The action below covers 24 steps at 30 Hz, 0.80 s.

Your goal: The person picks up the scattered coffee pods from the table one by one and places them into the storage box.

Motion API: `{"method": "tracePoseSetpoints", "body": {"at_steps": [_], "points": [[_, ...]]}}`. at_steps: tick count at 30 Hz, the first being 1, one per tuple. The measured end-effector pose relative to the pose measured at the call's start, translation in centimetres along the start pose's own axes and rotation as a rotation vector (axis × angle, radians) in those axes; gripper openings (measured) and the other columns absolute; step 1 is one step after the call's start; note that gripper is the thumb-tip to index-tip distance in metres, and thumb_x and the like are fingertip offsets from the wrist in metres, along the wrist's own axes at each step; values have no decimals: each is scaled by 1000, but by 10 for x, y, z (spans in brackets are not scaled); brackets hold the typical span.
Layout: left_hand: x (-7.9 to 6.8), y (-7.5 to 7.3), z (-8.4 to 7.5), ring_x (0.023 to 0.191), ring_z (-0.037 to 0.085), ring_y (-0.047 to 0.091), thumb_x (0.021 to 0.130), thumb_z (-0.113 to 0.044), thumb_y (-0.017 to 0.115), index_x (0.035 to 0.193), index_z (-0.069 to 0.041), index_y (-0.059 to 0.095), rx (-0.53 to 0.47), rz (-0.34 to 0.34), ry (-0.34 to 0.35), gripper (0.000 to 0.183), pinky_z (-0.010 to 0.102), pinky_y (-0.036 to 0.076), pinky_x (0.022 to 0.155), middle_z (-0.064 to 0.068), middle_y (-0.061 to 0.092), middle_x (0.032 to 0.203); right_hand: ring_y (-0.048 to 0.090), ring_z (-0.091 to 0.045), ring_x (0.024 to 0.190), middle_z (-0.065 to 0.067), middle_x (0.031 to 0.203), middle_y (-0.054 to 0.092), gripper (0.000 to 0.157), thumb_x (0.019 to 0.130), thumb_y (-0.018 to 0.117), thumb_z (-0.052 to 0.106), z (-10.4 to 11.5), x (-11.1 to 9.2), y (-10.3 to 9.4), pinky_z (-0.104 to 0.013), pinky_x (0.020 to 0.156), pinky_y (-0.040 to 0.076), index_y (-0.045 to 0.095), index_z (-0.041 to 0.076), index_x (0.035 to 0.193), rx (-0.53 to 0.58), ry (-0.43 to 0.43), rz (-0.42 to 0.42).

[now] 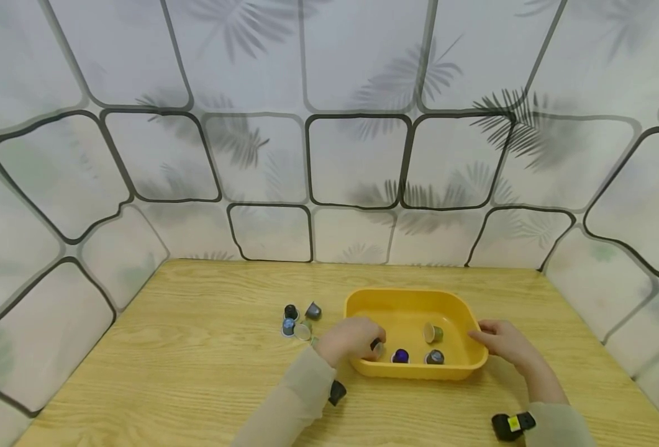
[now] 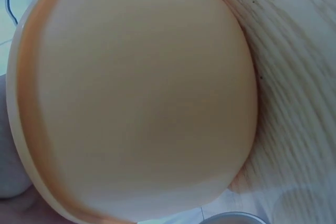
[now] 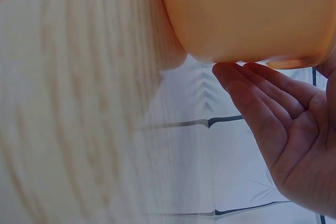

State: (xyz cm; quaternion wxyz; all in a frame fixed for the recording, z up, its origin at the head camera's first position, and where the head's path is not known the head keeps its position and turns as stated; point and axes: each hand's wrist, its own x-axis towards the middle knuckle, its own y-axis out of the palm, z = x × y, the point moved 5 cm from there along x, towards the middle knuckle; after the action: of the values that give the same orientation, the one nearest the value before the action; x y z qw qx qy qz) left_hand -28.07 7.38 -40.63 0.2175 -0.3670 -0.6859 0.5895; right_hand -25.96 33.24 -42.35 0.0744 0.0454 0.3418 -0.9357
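Observation:
My left hand [image 1: 357,339] reaches over the left rim of a yellow plastic tray [image 1: 413,371], fingers bent down inside. A dark coffee capsule [image 1: 377,346] with a pale rim shows at its fingertips. In the left wrist view the tray's outer wall [image 2: 147,93] fills most of the picture and hides the fingertips. My right hand [image 1: 505,341] holds the tray's right rim, thumb over the edge. Its fingers [image 3: 262,108] lie against the outer wall in the right wrist view. Inside the tray are a purple capsule [image 1: 400,356], a grey one [image 1: 435,357] and a green one [image 1: 433,333].
Left of the tray, several capsules lie grouped on the wooden table [image 1: 195,347]: a black one [image 1: 290,311], a blue one [image 1: 288,327], a grey one [image 1: 313,311] and a pale one [image 1: 302,331]. A patterned curtain [image 1: 357,161] surrounds the table's back and sides.

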Motion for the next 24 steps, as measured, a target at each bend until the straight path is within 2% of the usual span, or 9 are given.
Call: {"method": "tracePoseSetpoints", "body": {"at_steps": [9,16,24], "points": [[0,1,-1,83,6,55,81,-19,64,101,-16,65,25,4,-4,20,20,44,75,-5,62,96,54,-16,77,-11,92,60,42,90,51,26,1,-1,0,-29,68,49,53,-12,109,2,-6,7],[0,1,-1,84,6,55,82,-19,64,101,-16,65,34,11,-8,20,20,44,75,-6,62,96,55,-13,77,-11,92,61,48,90,50,31,0,1,-1,-32,67,50,53,-13,109,20,-76,34],[-2,-1,-3,86,7,55,83,-18,62,100,-15,65,31,7,-5,18,21,44,76,-5,62,97,55,-17,81,-15,97,60,43,91,50,22,1,0,0,-32,70,49,50,-15,113,6,-12,11]]}}
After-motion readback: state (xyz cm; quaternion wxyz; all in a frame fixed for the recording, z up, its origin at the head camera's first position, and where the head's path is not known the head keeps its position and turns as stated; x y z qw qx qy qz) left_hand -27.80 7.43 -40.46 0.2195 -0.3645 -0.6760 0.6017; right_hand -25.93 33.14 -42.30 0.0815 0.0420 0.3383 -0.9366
